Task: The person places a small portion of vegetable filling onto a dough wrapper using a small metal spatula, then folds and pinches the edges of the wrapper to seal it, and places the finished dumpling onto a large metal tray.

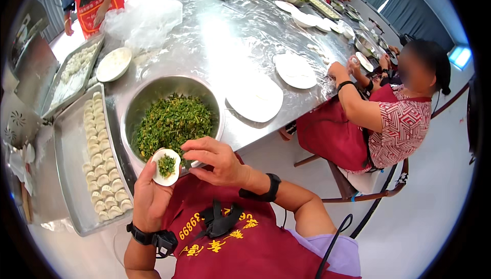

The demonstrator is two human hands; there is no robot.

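On the palm side of my left hand lies a round dough wrapper with a small mound of chopped green filling at its middle. My right hand is just to the right of the wrapper, fingers apart, with nothing seen between them. Both are at the near rim of a steel bowl that holds more chopped greens. To the left, rows of folded dumplings fill the right side of a metal tray.
White plates stand right of the bowl on the steel table. A white bowl of flour, a tray of dough pieces and plastic film lie beyond. A co-worker sits at right; another person stands at the far left.
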